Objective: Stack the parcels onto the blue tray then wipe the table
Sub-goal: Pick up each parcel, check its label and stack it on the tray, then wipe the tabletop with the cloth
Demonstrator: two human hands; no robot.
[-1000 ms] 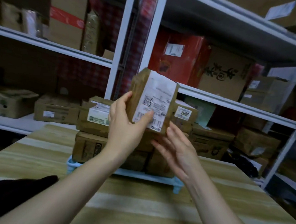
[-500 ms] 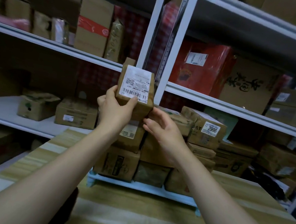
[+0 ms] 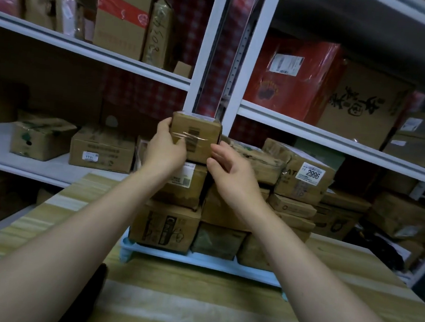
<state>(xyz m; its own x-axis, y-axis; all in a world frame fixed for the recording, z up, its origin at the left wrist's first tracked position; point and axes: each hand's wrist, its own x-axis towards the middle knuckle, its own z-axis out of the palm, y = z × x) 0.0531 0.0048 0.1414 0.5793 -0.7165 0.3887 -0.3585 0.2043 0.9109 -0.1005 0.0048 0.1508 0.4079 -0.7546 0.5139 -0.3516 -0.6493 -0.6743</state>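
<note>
A small brown taped parcel (image 3: 198, 136) rests on top of the left column of stacked cardboard parcels (image 3: 174, 224). My left hand (image 3: 164, 147) grips its left side. My right hand (image 3: 227, 174) is at its right edge with fingers spread and curled; whether they touch it is unclear. The stack stands on the light blue tray (image 3: 204, 262) on the wood-grain table (image 3: 192, 309). A parcel with a "2996" label (image 3: 306, 175) tops the right side of the stack.
White metal shelving (image 3: 87, 47) full of cardboard and red boxes stands right behind the table. A dark cloth (image 3: 89, 294) lies on the table at the near left, under my left forearm.
The small parcel has come down from mid-air onto the top of the left column, its white label now turned away. Both hands followed it down.
</note>
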